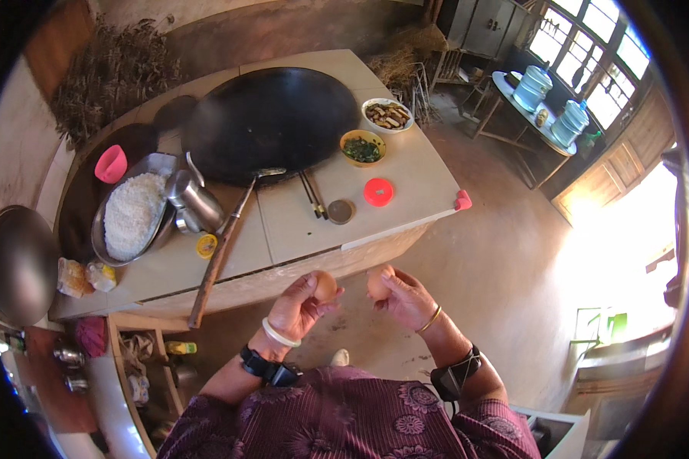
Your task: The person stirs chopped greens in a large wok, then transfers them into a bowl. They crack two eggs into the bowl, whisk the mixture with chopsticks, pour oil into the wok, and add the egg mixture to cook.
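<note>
My left hand (297, 305) grips one brown egg (325, 287) between thumb and fingers. A second brown egg (378, 286) is held in my right hand (409, 301), a short gap away from the first. Both hands are in the air just in front of the tiled stove counter (316, 229). Set into the counter is a large black wok (270, 126). A spatula (221, 258) with a long wooden handle leans on its rim, the handle sticking out past the counter's front edge.
Chopsticks (314, 198), a red lid (378, 192), a yellow bowl of chopped greens (362, 149) and a white bowl of brown strips (387, 116) stand right of the wok. Leftward are a metal basin of white rice (133, 215), a steel pitcher (195, 198) and a pink bowl (111, 164).
</note>
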Action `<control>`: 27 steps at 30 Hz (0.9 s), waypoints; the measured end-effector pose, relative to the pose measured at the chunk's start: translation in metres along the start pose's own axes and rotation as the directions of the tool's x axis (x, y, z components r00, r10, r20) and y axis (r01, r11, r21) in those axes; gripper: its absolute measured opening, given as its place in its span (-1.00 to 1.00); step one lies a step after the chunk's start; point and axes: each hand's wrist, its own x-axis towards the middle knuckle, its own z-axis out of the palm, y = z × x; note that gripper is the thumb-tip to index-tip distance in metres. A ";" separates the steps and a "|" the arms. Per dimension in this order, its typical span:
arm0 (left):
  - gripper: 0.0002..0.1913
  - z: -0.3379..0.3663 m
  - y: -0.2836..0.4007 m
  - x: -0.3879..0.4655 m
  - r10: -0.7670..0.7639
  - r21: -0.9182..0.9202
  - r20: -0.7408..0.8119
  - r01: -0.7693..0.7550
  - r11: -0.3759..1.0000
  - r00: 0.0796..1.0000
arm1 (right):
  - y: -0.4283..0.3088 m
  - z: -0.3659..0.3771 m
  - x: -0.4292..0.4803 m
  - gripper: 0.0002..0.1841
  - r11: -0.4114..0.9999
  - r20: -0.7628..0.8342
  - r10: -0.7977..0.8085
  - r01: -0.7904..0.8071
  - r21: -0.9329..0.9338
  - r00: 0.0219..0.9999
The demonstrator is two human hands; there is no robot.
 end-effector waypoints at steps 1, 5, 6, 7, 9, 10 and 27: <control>-0.65 0.006 0.000 0.012 0.024 -0.003 -0.004 -0.024 1.000 1.000 | -0.009 -0.012 0.004 -0.48 0.999 -0.034 -0.039 0.039 0.010 0.999; -0.68 0.024 0.013 0.056 0.103 0.004 -0.043 -0.103 0.995 0.994 | -0.038 -0.042 0.029 -0.57 0.972 -0.100 -0.161 0.175 0.155 0.982; -0.68 0.027 0.016 0.069 0.129 0.007 -0.039 -0.128 0.992 0.991 | -0.045 -0.047 0.037 -0.57 0.977 -0.124 -0.161 0.176 0.121 0.979; -0.68 0.029 0.020 0.082 0.153 0.008 -0.051 -0.153 0.988 0.987 | -0.053 -0.050 0.045 -0.56 0.978 -0.129 -0.169 0.182 0.099 0.977; -0.68 0.033 0.024 0.111 0.194 0.031 -0.043 -0.192 0.981 0.980 | -0.068 -0.054 0.063 -0.55 0.981 -0.143 -0.179 0.188 0.052 0.973; -0.69 0.034 0.029 0.125 0.185 0.023 -0.035 -0.184 0.983 0.982 | -0.076 -0.055 0.072 -0.55 0.980 -0.146 -0.197 0.198 -0.012 0.969; -0.73 0.103 0.047 0.299 0.368 0.064 0.036 -0.370 0.927 0.929 | -0.179 -0.121 0.238 -0.49 0.772 0.149 -0.456 0.473 -0.425 0.878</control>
